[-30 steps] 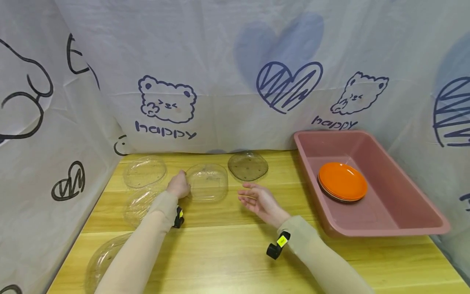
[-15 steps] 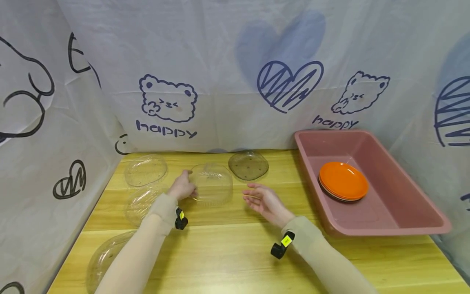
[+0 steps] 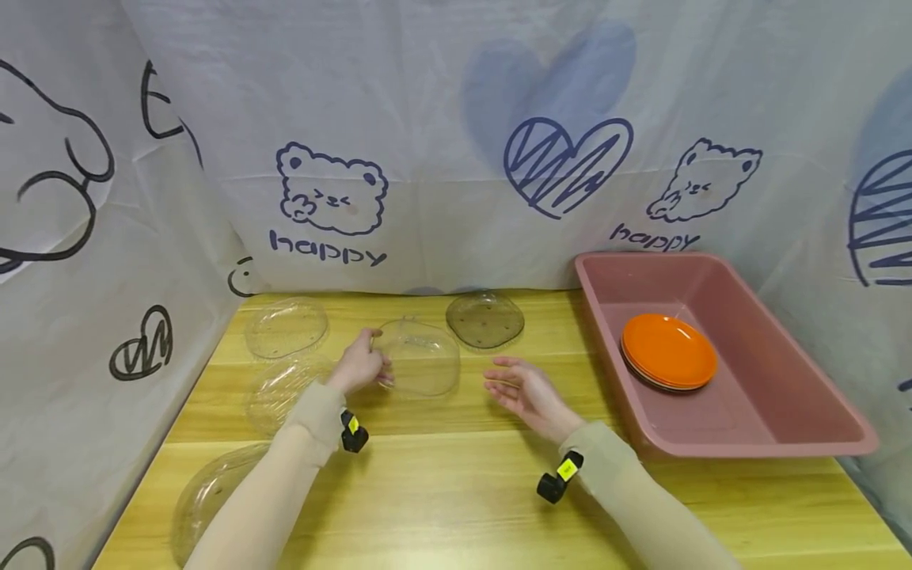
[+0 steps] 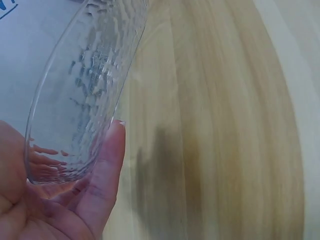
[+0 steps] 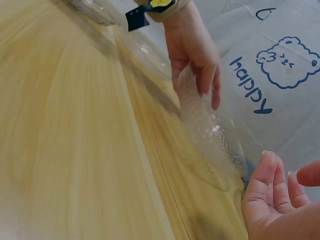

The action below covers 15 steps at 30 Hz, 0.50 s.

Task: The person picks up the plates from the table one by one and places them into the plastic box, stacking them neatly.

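My left hand (image 3: 362, 364) pinches the left edge of a clear, rounded dish (image 3: 420, 364) in the middle of the table. In the left wrist view the dish (image 4: 85, 85) shows a rippled, see-through wall and stands tilted, the fingers (image 4: 107, 170) along its outside. A shadow of the hand falls on the wood beside it. My right hand (image 3: 527, 392) hovers to the right of the dish, holding nothing, fingers loosely bent. The right wrist view shows the right hand's fingers (image 5: 262, 187) close to the far side of the dish (image 5: 200, 115).
A smoky brown clear dish (image 3: 484, 321) lies at the back. Along the left side are several clear dishes, one at the back (image 3: 286, 328) and a larger one in front (image 3: 214, 491). A pink tub (image 3: 748, 431) on the right holds stacked orange plates (image 3: 668, 350). Printed cloth hangs behind.
My left hand has shifted a little right with the clear dish, whose outline has changed as it tilts. My right hand has drifted slightly right. The tub and other dishes stay put.
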### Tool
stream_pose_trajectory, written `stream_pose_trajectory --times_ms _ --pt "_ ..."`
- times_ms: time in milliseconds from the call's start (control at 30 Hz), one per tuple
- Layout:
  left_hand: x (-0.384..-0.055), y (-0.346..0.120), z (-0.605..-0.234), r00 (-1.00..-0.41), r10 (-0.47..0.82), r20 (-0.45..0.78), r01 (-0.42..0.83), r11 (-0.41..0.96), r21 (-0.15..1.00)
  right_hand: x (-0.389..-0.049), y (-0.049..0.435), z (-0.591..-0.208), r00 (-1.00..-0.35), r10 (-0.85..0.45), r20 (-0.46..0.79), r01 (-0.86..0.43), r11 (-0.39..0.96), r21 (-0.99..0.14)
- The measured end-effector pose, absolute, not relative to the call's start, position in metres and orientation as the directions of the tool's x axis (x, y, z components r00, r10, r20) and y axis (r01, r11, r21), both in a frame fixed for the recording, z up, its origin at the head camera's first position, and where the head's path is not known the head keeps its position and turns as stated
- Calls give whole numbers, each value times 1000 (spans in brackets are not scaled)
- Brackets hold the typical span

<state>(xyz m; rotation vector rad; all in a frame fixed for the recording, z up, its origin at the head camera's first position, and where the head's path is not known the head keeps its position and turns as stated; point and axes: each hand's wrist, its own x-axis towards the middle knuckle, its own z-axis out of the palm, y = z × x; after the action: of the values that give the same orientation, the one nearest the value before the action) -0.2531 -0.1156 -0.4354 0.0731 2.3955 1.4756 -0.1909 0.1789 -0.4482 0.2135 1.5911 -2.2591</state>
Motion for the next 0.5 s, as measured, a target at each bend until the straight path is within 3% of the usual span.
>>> stream_pose_trajectory --times_ms 500 --pt "-244 -96 -424 -947 264 -182 -85 341 936 -192 180 -448 -950 -143 -279 306 -234 -923"
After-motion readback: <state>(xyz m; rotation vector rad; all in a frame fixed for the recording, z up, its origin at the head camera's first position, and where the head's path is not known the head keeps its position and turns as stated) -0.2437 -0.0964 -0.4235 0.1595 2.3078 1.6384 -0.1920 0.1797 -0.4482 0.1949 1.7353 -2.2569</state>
